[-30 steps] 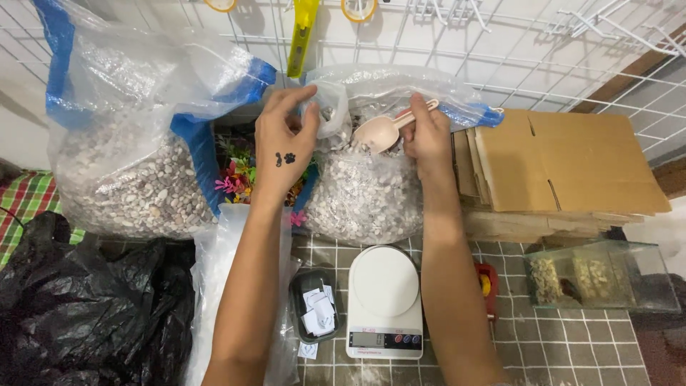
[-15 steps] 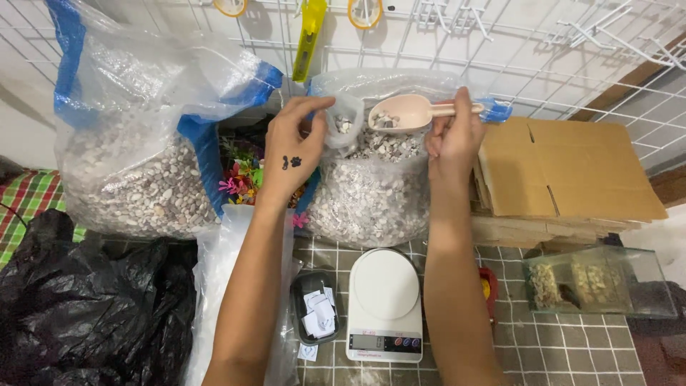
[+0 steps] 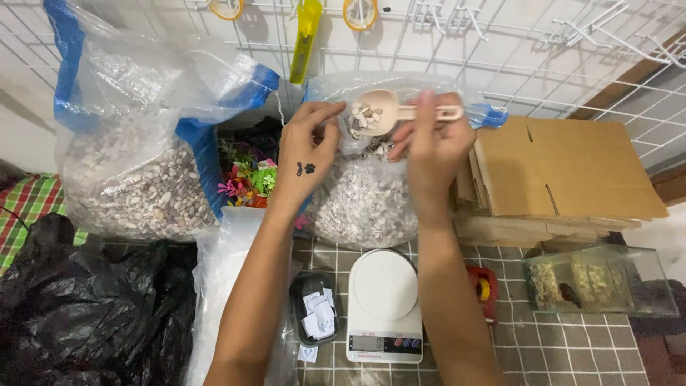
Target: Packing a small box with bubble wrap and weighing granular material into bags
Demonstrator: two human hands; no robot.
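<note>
My right hand (image 3: 432,143) grips the handle of a pale plastic scoop (image 3: 379,111) that carries a small heap of pebbles, lifted above the mouth of a clear bag of small grey-white pebbles (image 3: 364,200). The fingers of my left hand (image 3: 309,150) hold the bag's rim right beside the scoop bowl. Directly below, on the tiled surface, stands a white kitchen scale (image 3: 384,304) with nothing on its round platform.
A larger blue-edged bag of pebbles (image 3: 136,179) stands at left, colourful plastic plants (image 3: 246,182) between the bags. Black plastic bag (image 3: 78,307) lower left, small dark tray with paper slips (image 3: 316,314) by the scale, flattened cardboard (image 3: 564,171) and a small glass tank (image 3: 600,282) at right.
My right hand has raised the scoop out of the bag with pebbles in it and shifted it slightly left; my left hand stays on the bag's rim.
</note>
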